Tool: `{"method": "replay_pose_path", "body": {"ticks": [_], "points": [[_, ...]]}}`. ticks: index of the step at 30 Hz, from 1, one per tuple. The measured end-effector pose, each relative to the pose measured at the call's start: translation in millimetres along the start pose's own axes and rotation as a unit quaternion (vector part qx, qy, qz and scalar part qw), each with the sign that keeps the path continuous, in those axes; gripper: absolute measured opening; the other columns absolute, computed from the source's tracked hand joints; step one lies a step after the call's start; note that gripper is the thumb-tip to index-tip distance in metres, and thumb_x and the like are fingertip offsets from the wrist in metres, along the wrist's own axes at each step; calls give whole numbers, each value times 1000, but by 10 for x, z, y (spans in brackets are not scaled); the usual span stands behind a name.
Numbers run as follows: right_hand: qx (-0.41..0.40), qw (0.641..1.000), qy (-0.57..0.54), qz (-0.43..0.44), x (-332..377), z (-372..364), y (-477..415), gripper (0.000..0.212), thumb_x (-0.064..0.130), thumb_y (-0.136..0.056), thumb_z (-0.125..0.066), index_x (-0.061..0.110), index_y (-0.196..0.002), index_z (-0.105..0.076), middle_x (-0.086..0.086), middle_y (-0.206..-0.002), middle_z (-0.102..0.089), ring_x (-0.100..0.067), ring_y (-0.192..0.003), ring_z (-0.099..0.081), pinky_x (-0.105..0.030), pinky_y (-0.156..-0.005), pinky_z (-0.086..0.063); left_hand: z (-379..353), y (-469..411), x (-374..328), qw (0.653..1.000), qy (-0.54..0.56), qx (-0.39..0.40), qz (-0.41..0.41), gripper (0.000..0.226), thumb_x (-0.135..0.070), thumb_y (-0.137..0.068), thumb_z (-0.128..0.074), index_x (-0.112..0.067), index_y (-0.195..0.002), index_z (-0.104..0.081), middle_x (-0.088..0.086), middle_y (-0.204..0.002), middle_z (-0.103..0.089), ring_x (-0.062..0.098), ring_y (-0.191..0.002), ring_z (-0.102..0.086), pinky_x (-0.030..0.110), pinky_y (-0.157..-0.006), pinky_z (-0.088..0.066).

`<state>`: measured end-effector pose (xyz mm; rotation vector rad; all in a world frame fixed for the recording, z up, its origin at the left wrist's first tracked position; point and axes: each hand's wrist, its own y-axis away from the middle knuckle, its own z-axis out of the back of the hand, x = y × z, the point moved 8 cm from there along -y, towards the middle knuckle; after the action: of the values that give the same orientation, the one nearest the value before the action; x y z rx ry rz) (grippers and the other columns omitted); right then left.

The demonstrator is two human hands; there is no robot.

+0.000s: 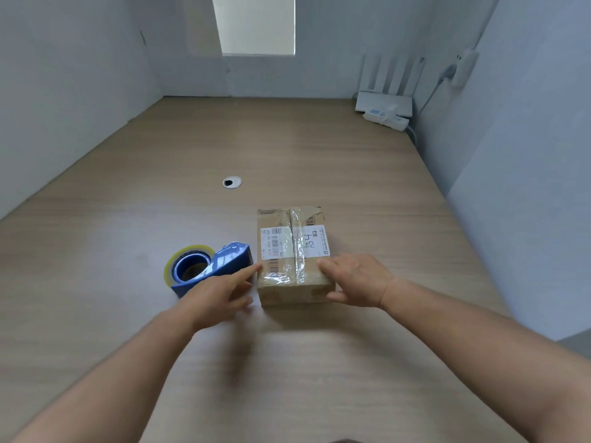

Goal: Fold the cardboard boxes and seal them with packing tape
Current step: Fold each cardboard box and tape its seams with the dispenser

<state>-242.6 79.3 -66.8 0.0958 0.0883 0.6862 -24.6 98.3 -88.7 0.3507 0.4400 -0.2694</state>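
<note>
A small closed cardboard box sits on the wooden desk, with white shipping labels on top and a strip of clear tape running along its middle seam. My right hand lies with straight fingers on the box's near right corner, thumb down its front face. My left hand is at the box's left side, index finger stretched to its top left edge; the hand is motion-blurred. A blue tape dispenser with a yellowish roll of clear tape lies just left of the box, partly behind my left hand.
A round cable hole is in the desk beyond the box. A white router and a power strip stand at the far right corner. Grey partition walls enclose the desk on the left, back and right.
</note>
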Motion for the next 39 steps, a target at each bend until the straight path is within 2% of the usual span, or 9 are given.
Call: {"method": "replay_pose_path", "body": {"ticks": [5,11,14,18,22,28,31,33,39], "points": [[-1,1000,-11,-19,-33,-29,-28,37,42,-86,-59,16,-109,-44,-3,-113,-59,-26,-102,-53,-32,-69,-36,52,-160,-100,998,-49,-36,5,48,-34,-95,-54,-33,-141,-39,-11,-110,-68,12,-101,-61,29,-89,-47],[-9,998,-42,-44,-26,-87,-44,35,38,-84,-61,17,-106,-45,-6,-112,-59,-27,-101,-53,-33,-69,-36,-45,-308,-209,996,-93,-4,-3,41,-41,-88,-63,-25,-115,-36,-4,-91,-69,14,-80,-60,26,-67,-43],[-5,997,-46,-57,-34,-68,-54,36,39,-84,-62,17,-107,-44,-7,-112,-60,-28,-102,-53,-32,-69,-34,-42,-328,-268,992,-126,-20,11,39,-41,-90,-59,-22,-116,-35,-2,-91,-69,18,-82,-63,30,-68,-47],[-10,988,-72,-137,-59,-104,7,53,66,-82,-51,22,-110,-42,-5,-115,-57,-27,-105,-51,-34,-73,-37,-70,-212,-336,994,-100,-27,22,80,-44,-90,-59,-28,-149,-7,-4,-97,-69,14,-85,-64,32,-77,-52],[-33,950,-75,-301,-360,-49,186,82,87,-70,-26,24,-118,-47,-8,-118,-55,-28,-111,-49,-40,-87,-40,-508,-61,-888,995,59,57,-50,98,-48,-87,-61,-34,-151,12,-12,-102,-69,9,-95,-63,29,-90,-48],[38,941,-73,-329,-812,-85,358,78,83,-75,-38,30,-133,-40,-7,-131,-48,-28,-120,-43,-42,-93,-36,164,-213,-877,962,105,-251,22,59,-42,-95,-50,-24,-147,-31,-2,-120,-57,19,-115,-51,37,-93,-44],[66,943,-134,-297,-915,-133,406,76,76,-79,-44,37,-143,-30,-8,-148,-30,-29,-132,-30,-43,-102,-32,249,-480,-715,970,93,-192,113,61,-38,-98,-46,-15,-150,-24,7,-149,-34,25,-137,-31,39,-108,-30],[84,947,-147,-274,-919,-130,401,78,73,-80,-46,39,-147,-25,-8,-157,-14,-29,-140,-19,-44,-109,-25,124,-596,-697,976,108,-116,148,61,-34,-98,-46,-13,-150,-23,10,-151,-34,27,-137,-34,38,-107,-32],[9,929,-53,-367,-1070,51,393,83,68,-83,-48,25,-148,-20,-14,-155,-16,-32,-134,-28,-45,-103,-31,-174,-502,-658,949,200,-70,235,87,-34,-84,-64,-17,-149,-9,6,-114,-57,26,-94,-64,36,-70,-56]]}}
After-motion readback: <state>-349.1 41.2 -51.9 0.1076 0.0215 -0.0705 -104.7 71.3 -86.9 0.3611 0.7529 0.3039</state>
